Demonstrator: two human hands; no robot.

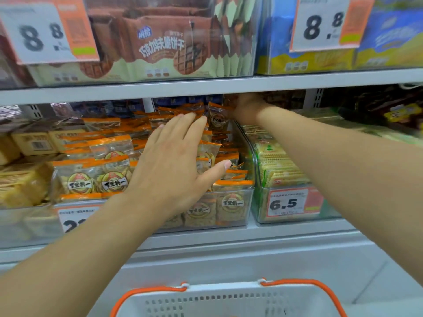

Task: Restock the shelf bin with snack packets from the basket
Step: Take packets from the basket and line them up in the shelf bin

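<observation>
Grey metal store shelving (pixel 206 88) is filling the view, two tiers showing, pale floor running below at 6 o'clock. On the lower tier a clear plastic shelf bin (pixel 231 209) is sitting heaped with orange-edged clear snack packets (pixel 109 152) bearing round yellow labels. At 3 o'clock of it, just beside, a second clear bin (pixel 258 156) is holding green-and-yellow cracker packs (pixel 277 165), with a red-and-white 6.5 price tag (pixel 290 203) on its front. At 9 o'clock, tan boxed snacks (pixel 34 140) are standing. The upper tier is carrying brown chocolate wafer packs (pixel 160 46) at 12 o'clock, blue-and-yellow boxes (pixel 389 42) at 1 o'clock, and white-and-orange 8.8 price cards (pixel 325 24).

The left hand (pixel 174 161) is lying released, fingers straight and spread, palm down on the packet heap. The right hand (pixel 246 108) is reaching deep to the bin's back at 12 o'clock, pinching an upright packet (pixel 217 120) by its top corner.

A white perforated plastic basket with orange handles (pixel 229 300) is sitting at 6 o'clock; its contents cannot be told.
</observation>
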